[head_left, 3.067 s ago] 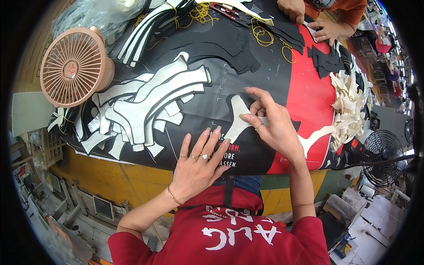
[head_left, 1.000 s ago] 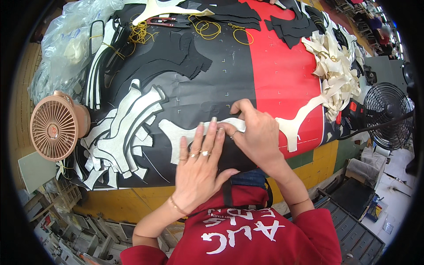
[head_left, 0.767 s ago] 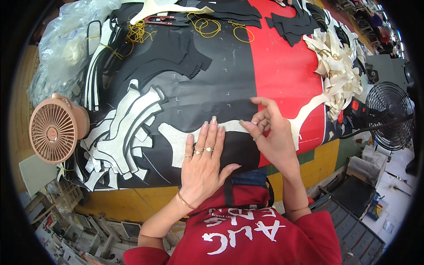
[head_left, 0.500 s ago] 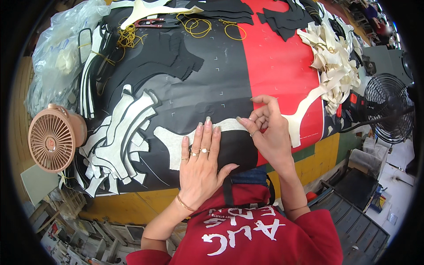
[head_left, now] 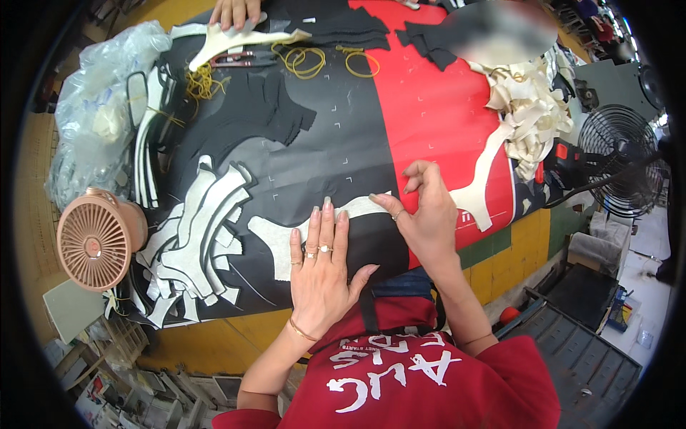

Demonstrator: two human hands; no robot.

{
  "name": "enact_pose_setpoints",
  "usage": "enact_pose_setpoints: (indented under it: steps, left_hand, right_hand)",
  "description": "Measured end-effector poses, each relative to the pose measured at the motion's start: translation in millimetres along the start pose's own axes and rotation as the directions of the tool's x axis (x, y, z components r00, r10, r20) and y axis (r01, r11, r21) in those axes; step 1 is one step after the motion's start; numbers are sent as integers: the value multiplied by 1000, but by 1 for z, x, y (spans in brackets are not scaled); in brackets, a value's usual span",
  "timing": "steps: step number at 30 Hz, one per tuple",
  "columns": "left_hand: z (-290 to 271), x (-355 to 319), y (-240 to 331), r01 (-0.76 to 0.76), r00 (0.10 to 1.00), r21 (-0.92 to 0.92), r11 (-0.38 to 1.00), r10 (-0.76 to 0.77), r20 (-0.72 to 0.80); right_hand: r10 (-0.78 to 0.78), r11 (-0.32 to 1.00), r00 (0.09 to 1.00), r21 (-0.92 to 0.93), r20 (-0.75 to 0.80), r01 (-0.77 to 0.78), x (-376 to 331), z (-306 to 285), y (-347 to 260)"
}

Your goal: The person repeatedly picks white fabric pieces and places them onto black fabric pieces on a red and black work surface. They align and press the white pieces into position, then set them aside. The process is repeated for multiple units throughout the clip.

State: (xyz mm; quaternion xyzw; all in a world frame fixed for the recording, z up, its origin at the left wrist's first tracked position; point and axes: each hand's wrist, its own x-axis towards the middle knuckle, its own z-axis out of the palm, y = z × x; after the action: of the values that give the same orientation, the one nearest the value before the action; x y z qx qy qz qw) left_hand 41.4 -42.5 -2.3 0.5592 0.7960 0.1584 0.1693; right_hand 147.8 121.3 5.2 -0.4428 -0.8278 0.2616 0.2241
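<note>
Black-and-red table (head_left: pixel 429 107), crowded with cut pieces. Left hand (head_left: pixel 321 275) laid flat, fingers spread, pinning white cut piece (head_left: pixel 286 239) against shifting. Right hand (head_left: pixel 421 214) half-curled, fingertips lifting its end; nothing gripped.

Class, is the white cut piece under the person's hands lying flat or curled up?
Flat. The white piece lies spread on the black sheet, the left hand pressed palm-down on it and the right hand at its end.
</note>
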Motion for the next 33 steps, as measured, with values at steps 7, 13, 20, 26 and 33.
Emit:
enact_pose_setpoints:
  steps: [7,13,20,26,33]
  left_hand:
    - [4,1,1,-8,999,47,999,11,-51]
    - [6,0,0,-41,994,65,997,47,-94]
    - [12,-3,3,-15,953,65,998,33,-301]
    - [21,-5,5,16,864,-15,1000,-21,-504]
    - [28,-16,19,140,800,-65,988,-152,-581]
  right_hand:
    - [56,994,987,97,-149,-42,-5,15,9]
    - [149,962,979,248,-142,-111,-6,16,7]
    - [-191,981,971,-15,-145,191,-12,16,14]
    - [-14,928,989,367,-147,67,-9,15,23]
    - [-77,929,984,347,-160,129,-5,18,25]
